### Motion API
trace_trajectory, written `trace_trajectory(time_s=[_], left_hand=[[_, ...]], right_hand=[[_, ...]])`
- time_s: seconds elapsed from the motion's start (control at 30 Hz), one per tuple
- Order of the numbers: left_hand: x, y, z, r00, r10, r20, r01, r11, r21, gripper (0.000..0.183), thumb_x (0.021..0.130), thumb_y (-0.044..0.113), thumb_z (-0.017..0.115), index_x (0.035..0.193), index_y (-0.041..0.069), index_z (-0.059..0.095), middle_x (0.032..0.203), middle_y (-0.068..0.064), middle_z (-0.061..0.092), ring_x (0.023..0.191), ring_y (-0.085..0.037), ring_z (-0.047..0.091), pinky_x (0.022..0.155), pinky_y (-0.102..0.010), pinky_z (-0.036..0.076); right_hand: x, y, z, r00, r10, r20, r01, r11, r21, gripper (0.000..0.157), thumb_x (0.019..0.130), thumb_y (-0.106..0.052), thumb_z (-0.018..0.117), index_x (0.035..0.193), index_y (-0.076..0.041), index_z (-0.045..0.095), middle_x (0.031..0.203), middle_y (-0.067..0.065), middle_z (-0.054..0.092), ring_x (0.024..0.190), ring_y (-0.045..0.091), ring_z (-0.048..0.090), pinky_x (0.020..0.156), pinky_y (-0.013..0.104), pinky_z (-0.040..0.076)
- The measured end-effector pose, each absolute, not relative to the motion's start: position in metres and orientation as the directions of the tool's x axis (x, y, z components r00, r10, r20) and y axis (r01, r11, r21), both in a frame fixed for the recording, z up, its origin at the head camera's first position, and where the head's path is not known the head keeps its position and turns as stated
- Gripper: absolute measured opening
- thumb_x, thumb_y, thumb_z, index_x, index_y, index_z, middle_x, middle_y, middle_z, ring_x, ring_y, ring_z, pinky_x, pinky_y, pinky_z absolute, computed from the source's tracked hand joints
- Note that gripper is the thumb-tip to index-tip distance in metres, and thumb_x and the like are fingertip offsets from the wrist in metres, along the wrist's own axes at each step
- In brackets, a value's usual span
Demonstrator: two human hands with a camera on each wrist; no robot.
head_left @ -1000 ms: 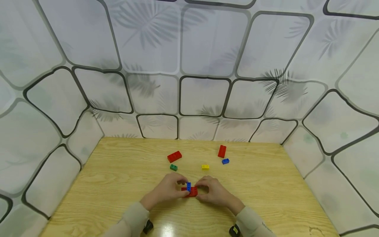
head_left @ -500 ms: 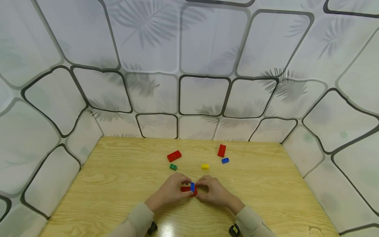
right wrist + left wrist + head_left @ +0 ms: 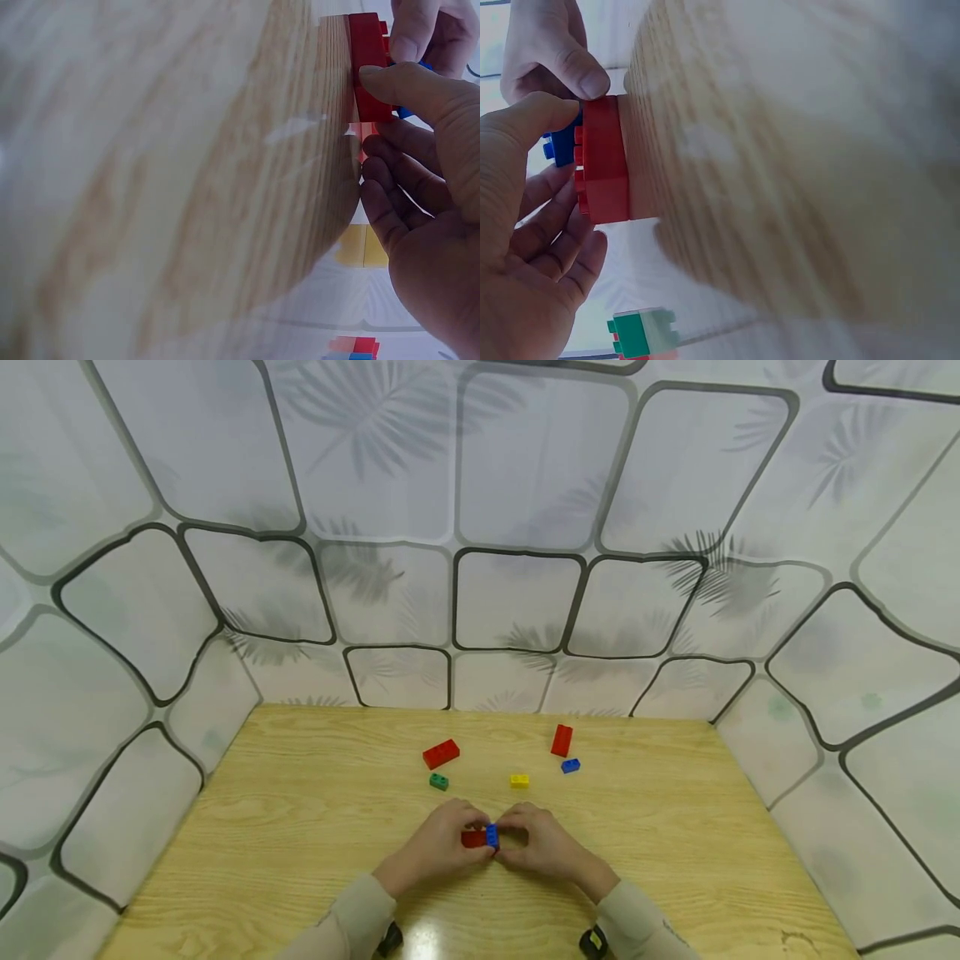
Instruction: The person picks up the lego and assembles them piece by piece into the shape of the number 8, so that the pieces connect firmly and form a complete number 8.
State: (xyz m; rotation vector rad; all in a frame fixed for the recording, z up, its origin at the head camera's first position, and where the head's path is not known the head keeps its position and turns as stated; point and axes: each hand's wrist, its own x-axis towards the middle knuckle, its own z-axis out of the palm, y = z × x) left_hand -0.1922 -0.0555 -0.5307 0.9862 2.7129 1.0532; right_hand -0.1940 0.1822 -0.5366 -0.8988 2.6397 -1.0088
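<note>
In the head view, a red toy brick (image 3: 473,839) lies on the table, and a small blue brick (image 3: 492,835) sits across its right end. My left hand (image 3: 433,845) pinches the blue brick between thumb and fingers. The right hand (image 3: 546,845) grips the red brick's right end, its thumb on the near side in the right wrist view. Studs of the red brick (image 3: 606,165) show beside the blue brick (image 3: 564,146) in the left wrist view. Whether the two bricks are fully pressed together cannot be told.
Beyond the hands lie a green brick (image 3: 438,782), a yellow brick (image 3: 520,782) and a blue brick (image 3: 571,766). Farther back are two red bricks, one at left (image 3: 441,754) and one at right (image 3: 562,741). Patterned fabric (image 3: 510,610) encloses the table's back and sides.
The left hand has moved right with the blue brick, from nearer the red brick's middle to its right end. The right hand has stayed almost in place.
</note>
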Motion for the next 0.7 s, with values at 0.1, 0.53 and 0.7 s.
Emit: trace_trajectory(time_s=[0.1, 0.53, 0.7], left_hand=[[-0.192, -0.054, -0.528, -0.783, 0.601, 0.158, 0.562, 0.576, 0.593, 0.031, 0.091, 0.029, 0.084, 0.115, 0.011, 0.078, 0.104, 0.004, 0.074, 0.097, -0.009, 0.06, 0.086, -0.026, 0.053], [-0.194, -0.048, -0.511, -0.741, 0.66, 0.121, 0.618, 0.601, 0.507, 0.031, 0.09, 0.027, 0.084, 0.112, 0.007, 0.079, 0.097, 0.001, 0.069, 0.087, -0.008, 0.051, 0.078, -0.021, 0.046], [-0.194, -0.049, -0.514, -0.748, 0.654, 0.116, 0.609, 0.605, 0.514, 0.033, 0.091, 0.029, 0.084, 0.115, 0.007, 0.078, 0.104, 0.0, 0.073, 0.093, -0.008, 0.056, 0.082, -0.023, 0.049]], right_hand=[[-0.194, 0.182, -0.536, -0.802, -0.596, 0.048, -0.476, 0.589, -0.653, 0.031, 0.094, -0.03, 0.082, 0.122, -0.016, 0.077, 0.119, -0.007, 0.074, 0.112, 0.012, 0.064, 0.1, 0.035, 0.055], [-0.194, 0.182, -0.536, -0.801, -0.597, 0.038, -0.468, 0.586, -0.661, 0.03, 0.094, -0.03, 0.082, 0.12, -0.016, 0.077, 0.118, -0.007, 0.073, 0.112, 0.015, 0.065, 0.101, 0.035, 0.055], [-0.193, 0.182, -0.536, -0.801, -0.597, 0.047, -0.476, 0.588, -0.654, 0.029, 0.094, -0.031, 0.082, 0.119, -0.015, 0.078, 0.117, -0.007, 0.074, 0.111, 0.015, 0.065, 0.1, 0.035, 0.055]])
